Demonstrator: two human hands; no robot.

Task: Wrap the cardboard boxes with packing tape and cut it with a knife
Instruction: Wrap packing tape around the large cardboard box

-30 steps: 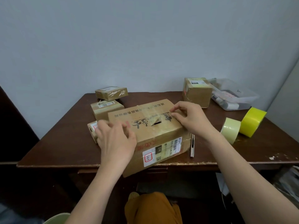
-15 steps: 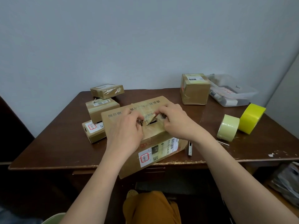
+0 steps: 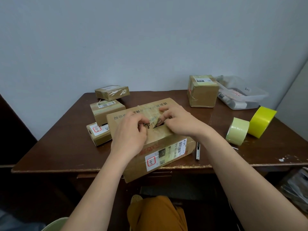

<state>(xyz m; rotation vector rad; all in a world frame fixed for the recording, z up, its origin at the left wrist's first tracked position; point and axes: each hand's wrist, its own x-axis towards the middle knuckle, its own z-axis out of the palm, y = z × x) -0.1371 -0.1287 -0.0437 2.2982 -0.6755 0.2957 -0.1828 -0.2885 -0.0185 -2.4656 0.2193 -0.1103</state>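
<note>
Both forearms reach forward over a dark wooden table [image 3: 55, 147]. The left hand [image 3: 131, 134] and right hand [image 3: 180, 123] rest on top of a large cardboard box [image 3: 160, 147] that overhangs the near table edge, fingers curled and pinching torn flaps around a small opening [image 3: 158, 125] in its taped top. A second ago the hands sat apart at the box's ends; now they meet at the middle. A utility knife [image 3: 198, 150] lies just right of the box, with two tape rolls [image 3: 237, 130] further right.
</note>
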